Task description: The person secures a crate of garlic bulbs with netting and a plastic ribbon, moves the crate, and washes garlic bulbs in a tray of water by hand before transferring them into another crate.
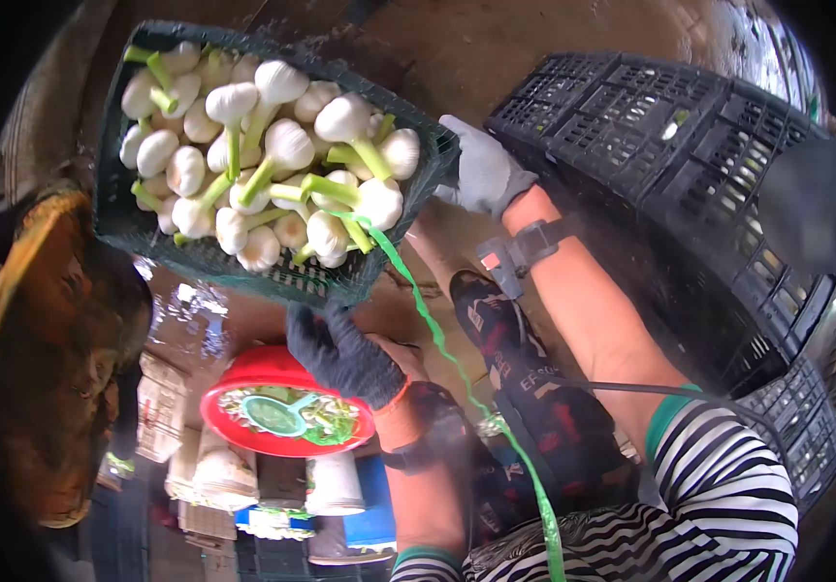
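Note:
A dark plastic crate (263, 276) heaped with garlic bulbs (287, 145) fills the upper left of the head view, a little tilted. Short cut green stems show on many bulbs. My right hand (481, 170), in a light grey glove, grips the crate's right end, with part of its fingers hidden behind the rim. At the near side, my left hand (345, 354) in a dark grey glove has its fingertips hooked on the crate's lower edge. A bright green plastic strip (437, 335) runs from the crate down toward my striped top.
Black crates (631, 126) stand stacked along the right. Below the left hand sits a red basin (234, 427) holding trimmings and a green strainer (277, 414). White buckets (336, 485) and a blue container (369, 495) stand behind it. The floor (437, 48) looks wet.

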